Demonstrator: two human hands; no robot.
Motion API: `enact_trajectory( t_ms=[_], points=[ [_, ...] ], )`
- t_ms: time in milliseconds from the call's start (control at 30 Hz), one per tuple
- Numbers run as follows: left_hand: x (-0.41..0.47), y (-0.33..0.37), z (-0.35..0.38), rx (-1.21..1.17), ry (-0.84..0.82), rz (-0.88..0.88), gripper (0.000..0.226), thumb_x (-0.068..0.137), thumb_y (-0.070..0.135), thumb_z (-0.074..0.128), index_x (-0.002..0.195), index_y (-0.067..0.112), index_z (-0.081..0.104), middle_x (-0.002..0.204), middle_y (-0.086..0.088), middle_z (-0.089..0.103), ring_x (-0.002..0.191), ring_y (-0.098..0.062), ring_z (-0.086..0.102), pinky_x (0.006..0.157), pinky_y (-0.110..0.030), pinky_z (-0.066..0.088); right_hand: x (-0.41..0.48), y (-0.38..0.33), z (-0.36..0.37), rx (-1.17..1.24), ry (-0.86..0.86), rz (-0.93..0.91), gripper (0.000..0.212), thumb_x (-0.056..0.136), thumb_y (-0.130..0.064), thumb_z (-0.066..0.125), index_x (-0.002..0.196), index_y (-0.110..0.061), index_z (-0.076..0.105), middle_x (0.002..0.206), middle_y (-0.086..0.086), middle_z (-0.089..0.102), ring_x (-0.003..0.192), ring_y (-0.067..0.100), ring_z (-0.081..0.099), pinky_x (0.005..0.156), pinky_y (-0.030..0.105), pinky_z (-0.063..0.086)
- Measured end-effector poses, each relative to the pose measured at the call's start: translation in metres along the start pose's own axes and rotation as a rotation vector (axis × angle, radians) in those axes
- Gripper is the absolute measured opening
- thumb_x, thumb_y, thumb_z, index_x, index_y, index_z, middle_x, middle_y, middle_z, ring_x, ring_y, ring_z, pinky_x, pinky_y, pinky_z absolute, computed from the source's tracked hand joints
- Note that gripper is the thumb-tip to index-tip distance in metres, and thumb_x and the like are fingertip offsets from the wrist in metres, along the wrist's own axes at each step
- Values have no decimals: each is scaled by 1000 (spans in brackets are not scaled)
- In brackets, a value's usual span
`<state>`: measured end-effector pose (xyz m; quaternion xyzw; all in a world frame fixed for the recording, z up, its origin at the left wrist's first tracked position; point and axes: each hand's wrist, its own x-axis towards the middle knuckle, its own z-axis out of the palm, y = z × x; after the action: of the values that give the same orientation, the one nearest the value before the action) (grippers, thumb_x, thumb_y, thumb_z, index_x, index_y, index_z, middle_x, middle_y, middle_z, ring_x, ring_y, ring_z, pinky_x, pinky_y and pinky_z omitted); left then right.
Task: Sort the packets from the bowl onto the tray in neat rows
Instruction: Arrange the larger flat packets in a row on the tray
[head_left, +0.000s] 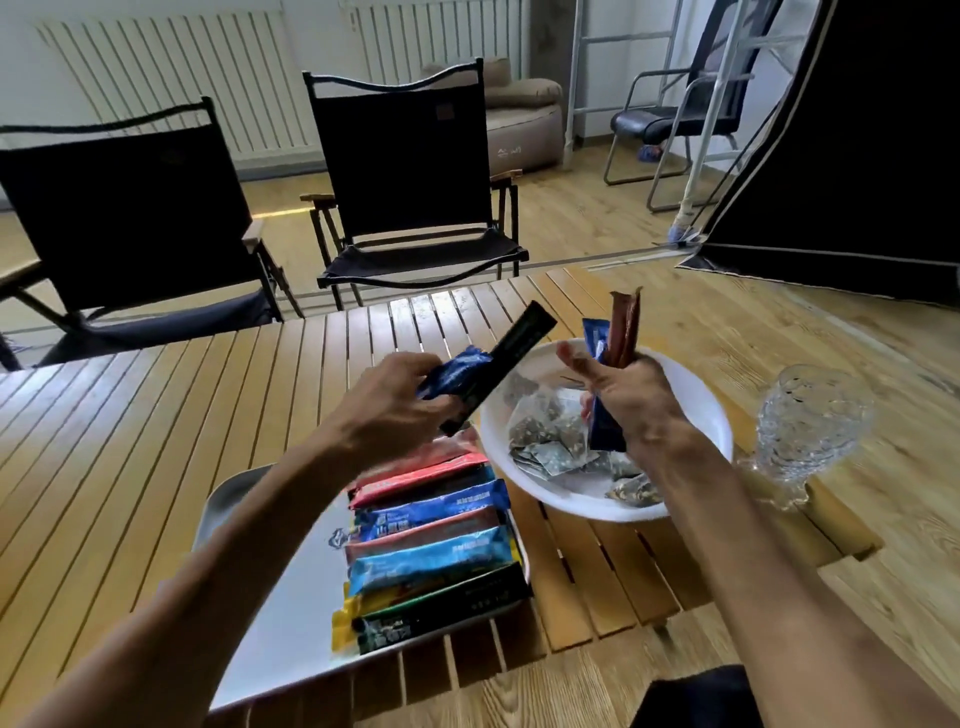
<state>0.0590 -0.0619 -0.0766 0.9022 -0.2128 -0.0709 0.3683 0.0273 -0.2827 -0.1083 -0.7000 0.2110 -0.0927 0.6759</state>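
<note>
Now — left hand (387, 405) tight around black packet (511, 353), right hand (639, 400) tight around brown sticks (626, 322) over bowl (701, 415).

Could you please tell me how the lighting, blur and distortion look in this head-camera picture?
Head view: the chairs read as dark shapes with little detail; wide-angle distortion bows the slats of the table; the left hand, the right hand and the glass look slightly blurred; the tray carries a pale sheen.

Tray (270, 597) sits near on the table (156, 415), packets (431, 540) rowed along its right side. Bowl (711, 415) just right and farther, sachets (550, 441) inside. Glass (808, 426) right of it, chairs (410, 171) behind the table.
</note>
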Motion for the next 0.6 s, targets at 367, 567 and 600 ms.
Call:
enact_trajectory(
  t_ms=[367,567,600],
  points=[
    [-75,-62,-29,-172,-128,-95,11,92,15,56,100,21,59,84,2,62,70,10,58,51,-9,44,-35,7,63,-128,-304,-70,19,83,-21,75,89,-4,69,61,5,58,51,14,55,50,25,48],
    [-81,-75,-20,-293,-100,-139,15,95,13,51,102,26,55,86,1,63,65,5,61,48,-11,44,-46,17,57,-271,-365,-90,16,82,-18,76,86,-4,68,68,9,63,55,19,58,51,28,52],
    [-82,-77,-16,-282,-58,-156,14,94,15,52,101,27,55,87,1,64,66,1,63,48,-12,44,-47,19,59,-317,-349,-116,13,82,-18,76,83,-7,68,69,7,65,57,17,62,53,29,53]
  ],
)
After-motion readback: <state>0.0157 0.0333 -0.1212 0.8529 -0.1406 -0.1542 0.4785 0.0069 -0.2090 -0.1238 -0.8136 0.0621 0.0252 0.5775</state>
